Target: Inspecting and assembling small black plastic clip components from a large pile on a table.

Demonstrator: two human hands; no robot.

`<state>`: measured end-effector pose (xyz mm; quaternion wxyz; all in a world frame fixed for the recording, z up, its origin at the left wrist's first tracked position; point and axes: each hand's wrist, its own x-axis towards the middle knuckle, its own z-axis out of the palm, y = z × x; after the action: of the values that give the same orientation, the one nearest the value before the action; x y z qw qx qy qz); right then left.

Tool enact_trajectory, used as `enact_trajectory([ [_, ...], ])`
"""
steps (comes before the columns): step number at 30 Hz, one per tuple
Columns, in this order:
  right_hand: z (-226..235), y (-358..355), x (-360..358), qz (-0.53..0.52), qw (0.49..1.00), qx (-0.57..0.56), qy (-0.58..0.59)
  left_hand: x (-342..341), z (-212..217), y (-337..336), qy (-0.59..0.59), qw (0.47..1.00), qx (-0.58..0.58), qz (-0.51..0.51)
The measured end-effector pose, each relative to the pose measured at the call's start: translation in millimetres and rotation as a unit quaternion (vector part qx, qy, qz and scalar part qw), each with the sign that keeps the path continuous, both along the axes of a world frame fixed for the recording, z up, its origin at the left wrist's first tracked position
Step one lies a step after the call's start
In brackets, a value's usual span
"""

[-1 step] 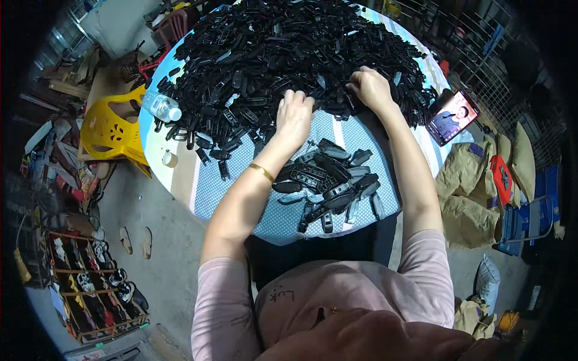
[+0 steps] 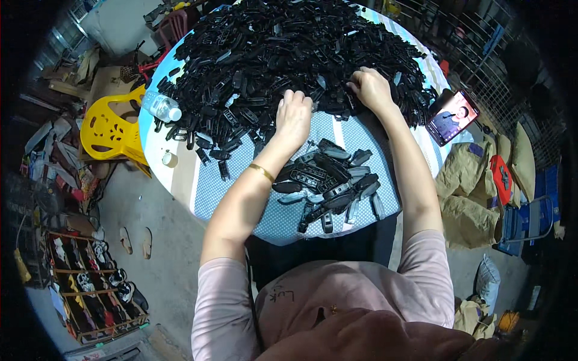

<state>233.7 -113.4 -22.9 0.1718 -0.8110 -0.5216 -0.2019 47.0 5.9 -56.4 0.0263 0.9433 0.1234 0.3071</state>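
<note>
A large heap of small elongated black plastic parts (image 2: 271, 54) covers the far side of the round table. My left hand (image 2: 294, 116) is at the heap's near edge, fingers curled down and tips hidden behind the knuckles. Further right, my right hand (image 2: 371, 88) reaches into the heap with its fingers bent together. Whatever lies between the fingers of either hand is hidden or too dark to name. Close to my body, between my forearms, sits a smaller pile of black and grey plastic parts (image 2: 328, 177) on a blue dotted cloth (image 2: 235, 192).
A clear plastic bottle (image 2: 161, 106) lies at the table's left edge, with a small cup (image 2: 170, 159) nearer me. On the right edge leans a lit phone (image 2: 453, 118). A yellow plastic chair (image 2: 111, 129) stands left, brown sacks (image 2: 469, 219) right, a shoe rack (image 2: 90, 286) lower left.
</note>
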Motion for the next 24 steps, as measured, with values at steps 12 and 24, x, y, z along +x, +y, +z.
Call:
enact_trajectory([
  [12,18,-10,-73,0.178,0.897,0.146,0.378,-15,24,-2,-0.094,0.782,-0.604,-0.122],
  [24,7,-12,-97,0.186,0.853,0.205,0.442,-38,49,-6,-0.129,0.644,-0.707,-0.261],
])
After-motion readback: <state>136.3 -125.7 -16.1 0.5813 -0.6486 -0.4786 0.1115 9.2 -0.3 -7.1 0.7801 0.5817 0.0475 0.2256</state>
